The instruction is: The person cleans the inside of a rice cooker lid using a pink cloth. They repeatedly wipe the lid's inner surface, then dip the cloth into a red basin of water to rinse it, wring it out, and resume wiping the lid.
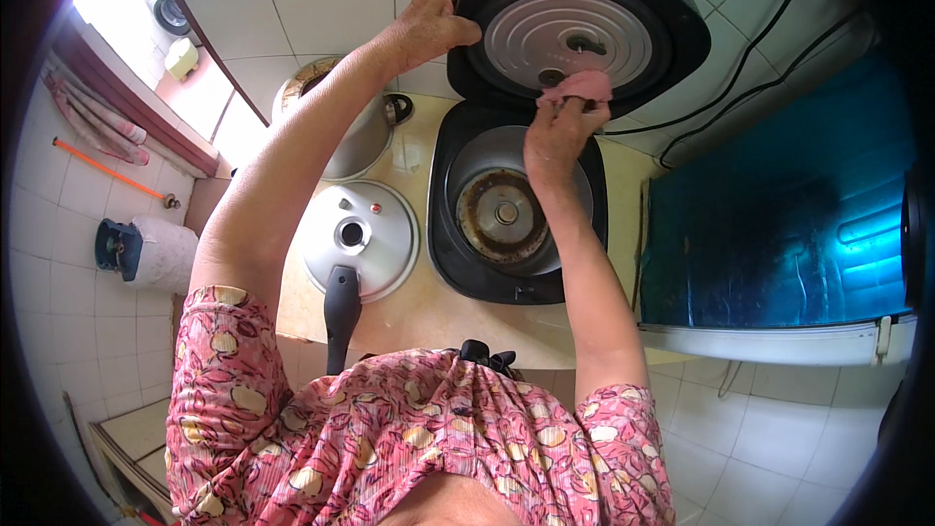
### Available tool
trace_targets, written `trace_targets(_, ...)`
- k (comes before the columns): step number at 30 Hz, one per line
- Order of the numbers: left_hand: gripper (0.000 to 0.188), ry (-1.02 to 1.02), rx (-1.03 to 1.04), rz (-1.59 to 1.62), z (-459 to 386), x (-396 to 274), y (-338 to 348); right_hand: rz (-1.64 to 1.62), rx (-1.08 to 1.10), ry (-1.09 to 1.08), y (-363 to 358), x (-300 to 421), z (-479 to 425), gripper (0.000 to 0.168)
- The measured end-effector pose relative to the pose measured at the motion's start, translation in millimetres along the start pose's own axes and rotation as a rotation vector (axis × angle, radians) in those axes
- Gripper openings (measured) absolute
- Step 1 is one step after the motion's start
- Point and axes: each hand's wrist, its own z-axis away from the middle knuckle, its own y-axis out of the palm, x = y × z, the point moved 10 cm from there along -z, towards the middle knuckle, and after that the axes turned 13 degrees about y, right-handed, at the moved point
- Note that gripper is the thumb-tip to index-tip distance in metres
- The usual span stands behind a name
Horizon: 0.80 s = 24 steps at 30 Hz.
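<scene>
A dark rice cooker stands on the counter with its lid raised. My left hand grips the left edge of that lid, thumb on the inner side. In my right hand is a bunched pink cloth, pressed against the lower part of the round metal inner plate. Below, the cooker's body holds no inner pot, and its heating plate shows a brown stained ring around a central button. My right forearm hides part of the cooker's right side.
Left of the cooker, a pressure cooker lid with a black handle lies on the counter. Behind it stands a metal pot, partly behind my left arm. A blue-topped appliance is at right; black cables run along the wall.
</scene>
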Motion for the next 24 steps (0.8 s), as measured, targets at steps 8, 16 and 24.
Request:
trace_targets(8,0.035,0.018,-0.001,0.061,-3.8,-1.7,3.2,-0.238,0.39,0.257,40.3,-28.1,22.4,0.008)
trace_targets(16,0.03,0.009,-0.05,0.128,-0.7,8.6,2.1,0.216,0.036,-0.197,-19.2,26.0,2.4,0.023)
trace_targets(24,0.033,-0.025,-0.019,0.052,1.5,-2.7,1.9,0.409,0.321,-0.13,11.0,-12.7,19.1,0.029)
